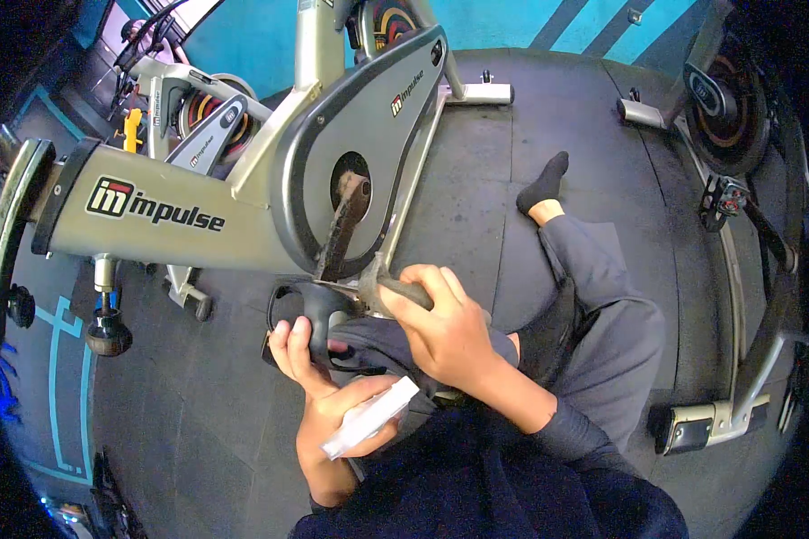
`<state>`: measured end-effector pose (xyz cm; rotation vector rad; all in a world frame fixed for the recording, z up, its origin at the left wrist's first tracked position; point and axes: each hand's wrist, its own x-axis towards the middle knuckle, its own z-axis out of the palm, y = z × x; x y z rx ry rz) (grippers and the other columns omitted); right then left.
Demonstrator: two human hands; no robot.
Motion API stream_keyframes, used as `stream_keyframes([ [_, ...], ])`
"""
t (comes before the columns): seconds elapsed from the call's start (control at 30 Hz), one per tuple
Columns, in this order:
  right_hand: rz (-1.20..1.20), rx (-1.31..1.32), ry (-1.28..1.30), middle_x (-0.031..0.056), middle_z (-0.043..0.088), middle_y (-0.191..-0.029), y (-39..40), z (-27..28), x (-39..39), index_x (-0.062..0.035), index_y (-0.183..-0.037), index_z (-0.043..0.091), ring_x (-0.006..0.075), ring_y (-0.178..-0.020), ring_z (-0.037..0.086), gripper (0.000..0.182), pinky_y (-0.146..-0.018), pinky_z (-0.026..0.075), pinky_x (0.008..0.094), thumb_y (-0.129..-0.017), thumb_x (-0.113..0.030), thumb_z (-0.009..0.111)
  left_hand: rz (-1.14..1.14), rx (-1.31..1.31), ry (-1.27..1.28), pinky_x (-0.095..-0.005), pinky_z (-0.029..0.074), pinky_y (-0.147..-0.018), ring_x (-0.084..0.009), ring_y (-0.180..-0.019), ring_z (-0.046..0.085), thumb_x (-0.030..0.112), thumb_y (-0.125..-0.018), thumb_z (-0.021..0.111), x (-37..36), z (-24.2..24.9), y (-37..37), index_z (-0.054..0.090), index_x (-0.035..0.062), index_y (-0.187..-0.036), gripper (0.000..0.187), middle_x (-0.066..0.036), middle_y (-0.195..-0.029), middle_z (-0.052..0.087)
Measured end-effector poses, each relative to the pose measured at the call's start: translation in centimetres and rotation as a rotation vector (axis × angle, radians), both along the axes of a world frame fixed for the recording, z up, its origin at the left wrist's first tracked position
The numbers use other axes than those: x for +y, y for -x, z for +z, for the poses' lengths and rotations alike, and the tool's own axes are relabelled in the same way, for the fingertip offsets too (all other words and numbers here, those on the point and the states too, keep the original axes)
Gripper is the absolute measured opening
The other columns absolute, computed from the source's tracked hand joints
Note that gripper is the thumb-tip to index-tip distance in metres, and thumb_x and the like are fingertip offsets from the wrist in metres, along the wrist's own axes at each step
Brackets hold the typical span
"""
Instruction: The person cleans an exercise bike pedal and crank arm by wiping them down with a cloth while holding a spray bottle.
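Observation:
A grey exercise bike [171, 211] marked "impulse" fills the upper left, its crank arm [340, 229] pointing down. At the crank's lower end is a black pedal [310, 310]. My left hand [333, 409] has its fingers wrapped round a white box-like object [370, 418], with the fingertips against the pedal's black strap. My right hand [445, 328] pinches a grey-brown cloth [391, 287] beside the pedal and the crank end. The fingertips of my right hand are partly hidden by the cloth.
Another bike [208, 135] stands behind at upper left, and one [733, 117] is at the right with its floor bar [710, 424]. A black adjusting knob [109, 332] hangs under the near frame. My outstretched leg [593, 269] lies on the dark floor [458, 171].

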<state>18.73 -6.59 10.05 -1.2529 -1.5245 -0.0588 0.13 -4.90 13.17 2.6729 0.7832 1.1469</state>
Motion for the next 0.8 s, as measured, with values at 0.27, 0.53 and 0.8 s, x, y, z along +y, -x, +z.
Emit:
stream_keyframes([
  [0.27, -0.067, -0.109, 0.095, 0.0093, 0.053, -0.101, -0.5, 0.4, -1.1, -0.0170, -0.113, 0.062, 0.0283, -0.088, 0.055, 0.041, -0.068, 0.052, 0.0374, -0.074, -0.007, 0.060, -0.047, 0.021, -0.065, -0.0437, 0.041, -0.093, -0.0469, -0.137, 0.005, 0.034, -0.053, 0.078, 0.3, -0.2, 0.0, 0.074, 0.0305, -0.083, 0.031, -0.024, -0.149, 0.013],
  [0.53, 0.110, -0.018, 0.118, 0.0121, 0.053, -0.106, -1.3, 1.3, 0.3, -0.0132, -0.112, 0.062, 0.0314, -0.092, 0.056, 0.035, -0.072, 0.052, 0.0397, -0.078, -0.005, 0.058, -0.037, 0.065, -0.026, -0.0461, 0.038, -0.097, -0.0470, -0.137, 0.004, 0.035, -0.054, 0.079, 0.1, -0.1, 0.4, 0.074, 0.0302, -0.084, 0.030, -0.023, -0.149, 0.013],
  [0.8, 0.100, -0.140, 0.113, 0.0108, 0.052, -0.108, -3.0, 2.3, -2.2, -0.0178, -0.115, 0.061, 0.0314, -0.096, 0.055, 0.044, -0.072, 0.052, 0.0391, -0.073, -0.002, 0.060, 0.061, 0.117, -0.160, -0.0480, 0.035, -0.100, -0.0449, -0.135, 0.004, 0.031, -0.055, 0.083, -1.3, -2.0, 0.8, 0.074, 0.0357, -0.084, 0.031, -0.017, -0.149, 0.008],
])
